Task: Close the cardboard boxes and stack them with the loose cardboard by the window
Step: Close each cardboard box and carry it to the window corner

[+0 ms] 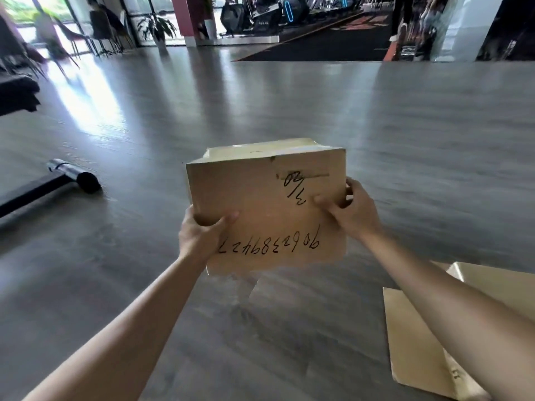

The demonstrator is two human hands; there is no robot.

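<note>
Grey floor (289, 111) beneath; left hand (199, 235) and right hand (351, 211) gripped closed cardboard box (266, 209), contents hidden; loose cardboard (419, 337) at 4 o'clock.

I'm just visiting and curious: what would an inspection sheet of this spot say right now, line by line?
Surface: grey wood-look floor, glossy with window glare at far left.
Job's things: cardboard box, held above the floor, black handwritten numbers on the near face; loose cardboard lying flat on the floor at lower right.
Clutter: black bar with a chrome end on the floor at left.
Grippers: left hand grips the box's lower left edge; right hand grips its right edge.
Cables: nothing seen.
Surroundings: potted plant, chairs by bright windows, gym machines on dark matting at the back.
</note>
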